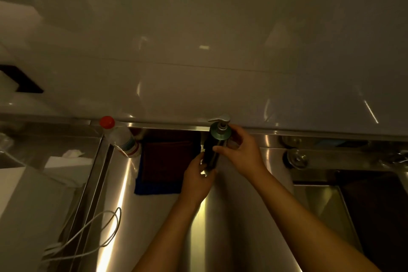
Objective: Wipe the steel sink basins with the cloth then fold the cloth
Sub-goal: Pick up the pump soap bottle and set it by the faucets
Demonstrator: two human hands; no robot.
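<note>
One camera only, worn on the person's head, looking forward and steeply down at the steel worktop [159, 227] from close range. The tiled wall [198, 51] fills twelve o'clock; a sink basin [320, 203] sits toward four o'clock.

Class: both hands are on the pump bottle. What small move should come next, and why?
Probably set the pump bottle down at the back and reach for the folded cloth: left hand and right hand both grip the bottle, and the cloth lies untouched.

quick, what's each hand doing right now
Left hand: grips the lower body of the pump bottle.
Right hand: holds the same bottle near its top.
</note>
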